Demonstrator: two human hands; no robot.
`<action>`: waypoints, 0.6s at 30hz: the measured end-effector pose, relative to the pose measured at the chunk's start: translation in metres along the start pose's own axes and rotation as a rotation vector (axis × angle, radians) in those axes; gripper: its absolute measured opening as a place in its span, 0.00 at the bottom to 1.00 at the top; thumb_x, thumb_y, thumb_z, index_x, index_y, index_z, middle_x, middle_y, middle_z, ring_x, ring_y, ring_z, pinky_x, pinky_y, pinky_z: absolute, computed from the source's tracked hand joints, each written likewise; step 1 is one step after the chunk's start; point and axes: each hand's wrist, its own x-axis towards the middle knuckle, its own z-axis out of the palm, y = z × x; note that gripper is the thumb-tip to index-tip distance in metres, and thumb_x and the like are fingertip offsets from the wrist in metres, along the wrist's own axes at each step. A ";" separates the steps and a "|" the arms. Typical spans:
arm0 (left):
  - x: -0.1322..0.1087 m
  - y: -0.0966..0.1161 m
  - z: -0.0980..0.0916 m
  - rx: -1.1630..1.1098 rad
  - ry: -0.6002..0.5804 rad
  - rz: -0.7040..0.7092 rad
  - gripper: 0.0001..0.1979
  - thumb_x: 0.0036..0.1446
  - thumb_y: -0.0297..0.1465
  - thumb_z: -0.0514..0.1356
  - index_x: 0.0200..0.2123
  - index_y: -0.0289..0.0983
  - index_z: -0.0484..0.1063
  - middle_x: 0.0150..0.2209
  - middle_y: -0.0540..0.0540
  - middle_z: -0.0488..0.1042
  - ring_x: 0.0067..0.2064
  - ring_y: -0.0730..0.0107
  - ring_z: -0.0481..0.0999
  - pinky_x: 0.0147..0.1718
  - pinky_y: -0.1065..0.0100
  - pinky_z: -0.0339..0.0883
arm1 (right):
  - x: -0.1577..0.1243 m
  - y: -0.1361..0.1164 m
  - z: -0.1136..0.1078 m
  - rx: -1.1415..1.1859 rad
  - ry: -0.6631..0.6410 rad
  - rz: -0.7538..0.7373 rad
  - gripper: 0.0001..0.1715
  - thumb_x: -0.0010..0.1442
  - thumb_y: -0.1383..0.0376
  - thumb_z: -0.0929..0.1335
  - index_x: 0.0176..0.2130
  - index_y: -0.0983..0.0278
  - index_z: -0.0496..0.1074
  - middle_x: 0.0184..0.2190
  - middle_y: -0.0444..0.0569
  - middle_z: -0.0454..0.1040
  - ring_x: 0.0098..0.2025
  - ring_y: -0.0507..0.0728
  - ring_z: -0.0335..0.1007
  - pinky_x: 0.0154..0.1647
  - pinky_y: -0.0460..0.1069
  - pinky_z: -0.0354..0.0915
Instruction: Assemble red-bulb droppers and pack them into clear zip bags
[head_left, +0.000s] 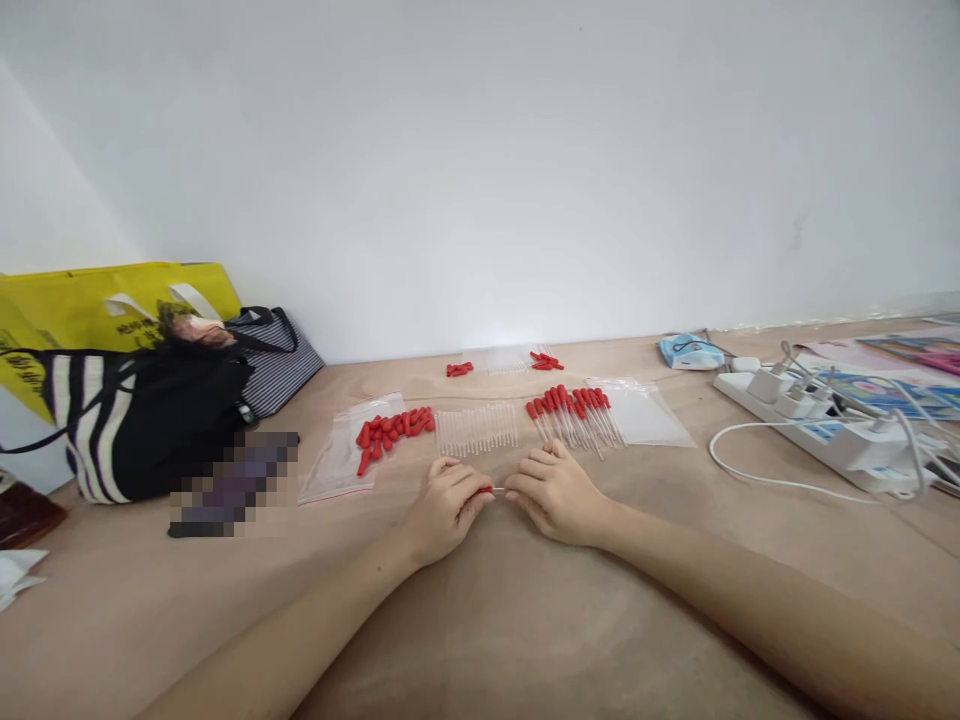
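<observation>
My left hand [448,510] is closed on a red rubber bulb [486,490], only its end showing past the fingertips. Fingers of my right hand [559,497] pinch a thin glass dropper tube [499,491], which meets the bulb between the hands. Loose red bulbs [390,430] lie heaped on a clear plastic bag [330,465] beyond my left hand. A row of bare glass tubes [476,428] lies straight ahead. Beyond my right hand are several droppers [574,408] with red bulbs on their tubes, partly beside another clear bag [652,420].
More red bulbs [460,369] and red-tipped pieces [546,360] lie near the wall. Left stand a black striped bag [150,420] and a yellow bag [60,300], with a blurred dark object [240,485] before them. Right are a power strip [825,430] with cables and a blue mask [691,351].
</observation>
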 end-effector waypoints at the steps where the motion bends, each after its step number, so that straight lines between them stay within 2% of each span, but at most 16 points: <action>1: 0.000 -0.001 -0.001 0.002 -0.012 -0.006 0.11 0.59 0.31 0.47 0.31 0.38 0.68 0.31 0.48 0.74 0.34 0.69 0.70 0.46 0.61 0.52 | 0.000 0.000 -0.001 -0.027 -0.001 -0.019 0.12 0.59 0.66 0.58 0.33 0.64 0.69 0.26 0.47 0.68 0.31 0.53 0.57 0.33 0.50 0.44; 5: -0.003 -0.005 -0.002 -0.029 0.028 -0.078 0.09 0.56 0.32 0.52 0.40 0.39 0.66 0.37 0.46 0.72 0.40 0.65 0.69 0.45 0.60 0.54 | -0.003 0.004 -0.003 -0.102 -0.008 -0.012 0.11 0.56 0.68 0.59 0.34 0.64 0.70 0.25 0.48 0.68 0.31 0.54 0.58 0.32 0.50 0.44; 7: -0.004 -0.007 -0.001 -0.052 0.071 -0.173 0.15 0.53 0.32 0.54 0.45 0.39 0.62 0.39 0.45 0.70 0.42 0.63 0.67 0.43 0.60 0.58 | -0.004 0.011 -0.003 -0.101 0.014 0.110 0.11 0.56 0.68 0.60 0.36 0.64 0.70 0.27 0.49 0.70 0.33 0.54 0.60 0.33 0.50 0.44; 9: -0.004 -0.009 0.000 -0.072 0.085 -0.262 0.18 0.52 0.32 0.55 0.47 0.38 0.59 0.39 0.44 0.69 0.41 0.62 0.68 0.41 0.60 0.60 | -0.002 0.022 -0.004 -0.086 0.060 0.308 0.13 0.56 0.68 0.59 0.40 0.64 0.68 0.30 0.50 0.72 0.33 0.54 0.63 0.33 0.49 0.45; 11: -0.003 -0.010 0.001 -0.081 0.078 -0.288 0.17 0.52 0.31 0.55 0.46 0.37 0.59 0.38 0.44 0.68 0.41 0.62 0.68 0.40 0.60 0.61 | 0.003 0.035 -0.005 -0.081 0.097 0.514 0.14 0.56 0.67 0.58 0.41 0.65 0.67 0.31 0.49 0.73 0.33 0.54 0.64 0.33 0.49 0.46; 14: -0.002 -0.010 0.000 -0.065 0.034 -0.230 0.10 0.53 0.29 0.53 0.40 0.37 0.64 0.38 0.44 0.69 0.41 0.62 0.68 0.41 0.60 0.61 | 0.016 0.052 -0.004 -0.124 0.100 0.742 0.13 0.56 0.66 0.58 0.37 0.63 0.68 0.30 0.48 0.73 0.32 0.55 0.64 0.34 0.49 0.47; 18: -0.001 -0.009 -0.002 -0.037 0.005 -0.174 0.06 0.54 0.29 0.52 0.34 0.36 0.67 0.37 0.44 0.69 0.40 0.62 0.68 0.40 0.61 0.61 | 0.030 0.061 0.004 -0.211 0.041 0.849 0.13 0.56 0.63 0.58 0.33 0.61 0.70 0.32 0.48 0.73 0.34 0.56 0.64 0.37 0.51 0.47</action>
